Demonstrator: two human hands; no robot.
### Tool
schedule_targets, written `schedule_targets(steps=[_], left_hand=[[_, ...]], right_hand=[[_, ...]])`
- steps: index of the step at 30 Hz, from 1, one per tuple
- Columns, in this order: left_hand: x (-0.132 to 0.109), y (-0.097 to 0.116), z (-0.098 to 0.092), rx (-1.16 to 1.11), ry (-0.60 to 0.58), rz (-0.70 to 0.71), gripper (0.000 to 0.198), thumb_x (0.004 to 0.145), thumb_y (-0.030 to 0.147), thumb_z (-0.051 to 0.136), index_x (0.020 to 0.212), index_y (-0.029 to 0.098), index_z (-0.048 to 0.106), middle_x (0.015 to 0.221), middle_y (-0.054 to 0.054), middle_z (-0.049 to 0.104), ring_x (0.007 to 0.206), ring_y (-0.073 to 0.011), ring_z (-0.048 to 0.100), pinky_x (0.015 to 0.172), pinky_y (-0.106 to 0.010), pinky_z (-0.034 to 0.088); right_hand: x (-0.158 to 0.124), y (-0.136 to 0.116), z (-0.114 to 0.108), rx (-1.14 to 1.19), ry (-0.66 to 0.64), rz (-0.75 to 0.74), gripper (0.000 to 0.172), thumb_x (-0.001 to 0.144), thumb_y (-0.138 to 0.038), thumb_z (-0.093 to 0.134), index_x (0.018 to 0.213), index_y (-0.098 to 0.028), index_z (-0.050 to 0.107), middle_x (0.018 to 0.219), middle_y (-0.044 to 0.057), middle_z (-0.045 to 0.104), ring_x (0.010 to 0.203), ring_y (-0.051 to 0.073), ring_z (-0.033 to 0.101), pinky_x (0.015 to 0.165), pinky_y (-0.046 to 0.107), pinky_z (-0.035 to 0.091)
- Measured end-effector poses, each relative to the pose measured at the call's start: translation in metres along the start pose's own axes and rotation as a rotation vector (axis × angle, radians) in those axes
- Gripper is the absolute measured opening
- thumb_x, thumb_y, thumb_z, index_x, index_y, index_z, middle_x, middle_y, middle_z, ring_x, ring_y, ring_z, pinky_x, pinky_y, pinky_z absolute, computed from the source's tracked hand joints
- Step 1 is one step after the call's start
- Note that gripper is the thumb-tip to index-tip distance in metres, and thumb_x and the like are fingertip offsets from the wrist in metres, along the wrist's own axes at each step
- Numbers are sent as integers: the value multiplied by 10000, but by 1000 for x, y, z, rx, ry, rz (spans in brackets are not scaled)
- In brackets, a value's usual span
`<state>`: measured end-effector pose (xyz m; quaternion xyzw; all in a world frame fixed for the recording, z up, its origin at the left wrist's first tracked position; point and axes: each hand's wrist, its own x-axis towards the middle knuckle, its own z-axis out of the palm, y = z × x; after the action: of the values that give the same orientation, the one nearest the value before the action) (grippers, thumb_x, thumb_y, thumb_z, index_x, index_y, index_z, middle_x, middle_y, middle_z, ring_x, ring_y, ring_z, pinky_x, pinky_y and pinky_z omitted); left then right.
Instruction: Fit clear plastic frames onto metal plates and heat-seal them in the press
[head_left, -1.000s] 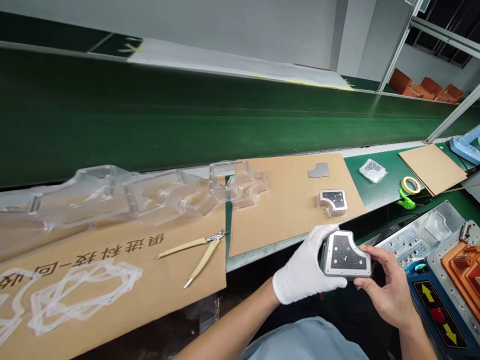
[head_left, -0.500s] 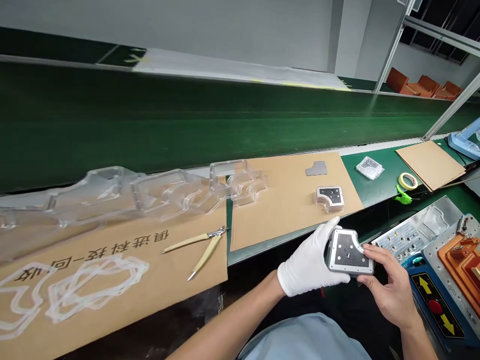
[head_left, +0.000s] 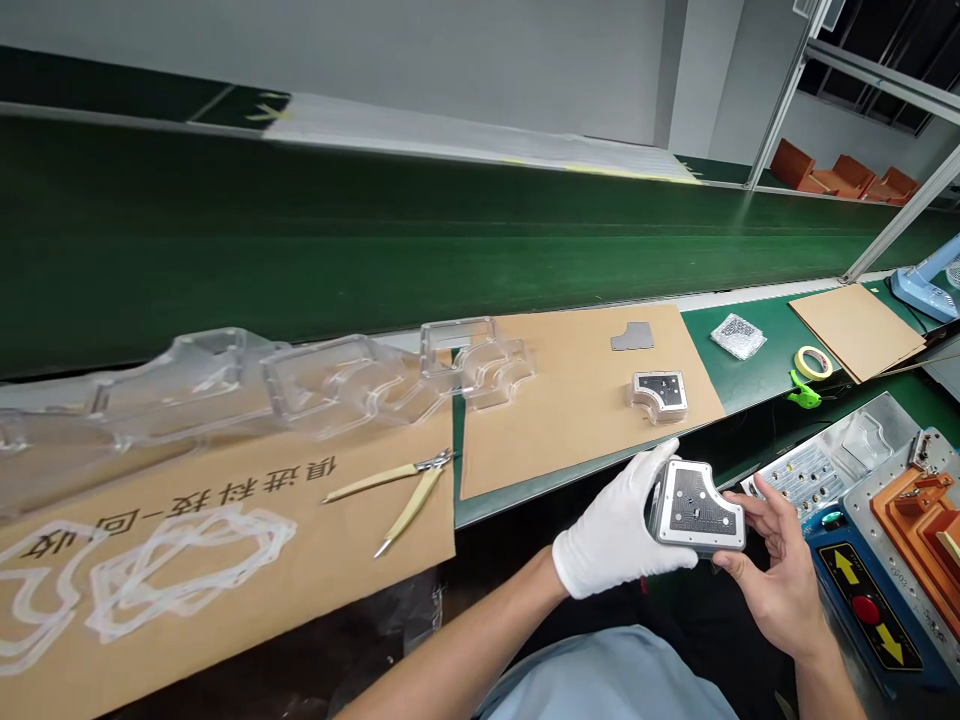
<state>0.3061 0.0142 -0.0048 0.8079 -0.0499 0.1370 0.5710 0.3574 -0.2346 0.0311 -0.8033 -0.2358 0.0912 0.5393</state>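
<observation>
A white-gloved left hand (head_left: 619, 530) and a bare right hand (head_left: 780, 580) hold a curved, metal-framed plate (head_left: 697, 510) with a dark perforated face, just off the front edge of a green-topped workbench (head_left: 750, 400). The gloved hand grips the plate's left side; the right thumb braces its lower edge while the fingers fan out against its curved side. On a kraft cardboard sheet (head_left: 570, 440) beyond, a matching plate (head_left: 660, 390) sits in a clear blister tray (head_left: 645, 408), near a flat grey metal piece (head_left: 632, 337). More clear blister trays (head_left: 330, 385) overlap in a row to the left, above a printed cardboard sheet (head_left: 225, 560) bearing yellow-handled pliers (head_left: 397, 495) and loose clear plastic strips (head_left: 180, 570). At right, a clear tray (head_left: 862, 440) rests beside a perforated metal plate (head_left: 810, 480), next to an orange fixture (head_left: 911, 530) and a control panel (head_left: 862, 600). Half a second earlier, the right fingers lay over the plate's upper right; now they have moved off to its curved edge, and the plate stays almost where it was.
</observation>
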Motion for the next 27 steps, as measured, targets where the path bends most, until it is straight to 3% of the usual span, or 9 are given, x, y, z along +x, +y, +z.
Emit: schedule_targets(steps=[6, 15, 21, 27], left_hand=[[-1, -2, -2, 12, -9, -27, 1297, 607, 399, 1029, 1671, 254, 302, 1502, -149, 601, 1387, -389, 603, 1228, -572, 470], [4, -6, -2, -20, -25, -34, 1225, 623, 419, 1016, 1629, 238, 340, 1470, -132, 632, 1354, -354, 619, 1220, -550, 476], [9, -12, -2, -65, -86, -120, 1249, 605, 496, 1014, 1636, 205, 373, 1494, -163, 599, 1379, -372, 599, 1223, -553, 469], [-6, -21, 7, -40, -96, -225, 1305, 563, 611, 1005, 1658, 210, 419, 1452, -187, 627, 1326, -397, 636, 1168, -560, 508]], right_hand=[[1, 0, 1, -35, -15, -16, 762, 970, -348, 797, 1625, -347, 407, 1435, 102, 708, 1327, 301, 679, 1125, 529, 582], [5, -1, 3, -116, -25, -109, 673, 994, -296, 754, 1601, -359, 472, 1431, 87, 712, 1290, 291, 706, 1081, 482, 627], [15, -9, -6, -295, -109, -193, 351, 978, -338, 763, 1328, -330, 746, 1350, 99, 733, 1258, 323, 716, 1021, 462, 648], [26, 10, -14, -404, -238, -315, 333, 942, -395, 783, 1262, -302, 790, 1226, 82, 792, 1089, 300, 781, 910, 364, 670]])
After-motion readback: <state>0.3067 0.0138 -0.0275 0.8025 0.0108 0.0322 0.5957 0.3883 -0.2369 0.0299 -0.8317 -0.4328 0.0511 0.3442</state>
